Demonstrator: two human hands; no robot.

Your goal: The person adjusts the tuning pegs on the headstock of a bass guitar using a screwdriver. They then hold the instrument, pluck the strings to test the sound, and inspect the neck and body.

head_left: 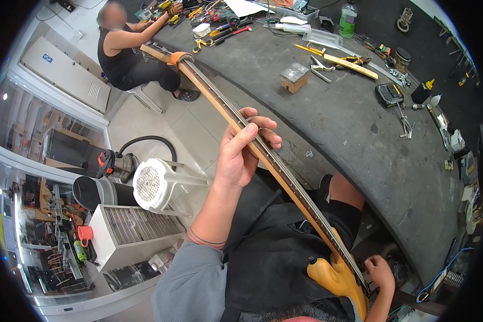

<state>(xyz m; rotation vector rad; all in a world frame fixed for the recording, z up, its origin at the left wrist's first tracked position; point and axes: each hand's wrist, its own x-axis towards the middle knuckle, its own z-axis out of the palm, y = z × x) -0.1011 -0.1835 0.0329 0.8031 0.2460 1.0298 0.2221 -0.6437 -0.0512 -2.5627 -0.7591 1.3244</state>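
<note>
A bass guitar with a yellow wooden body (327,276) lies across my lap, its long neck (300,196) slanting up to the far left. My left hand (240,155) is closed around the middle of the neck, thumb on the near edge and fingertips over the strings on the other side. Near the headstock an orange band (181,58) wraps the neck. Low at the right, my right hand (382,272) is curled beside the strings over the body. What its fingers hold, if anything, is hidden.
A dark workbench (252,70) curves along the right, carrying a small wooden block (294,78), pliers, a green bottle (348,20) and many tools. Another person (124,53) sits at its far left end. A white stool (154,185) and a vacuum cleaner (117,163) stand left.
</note>
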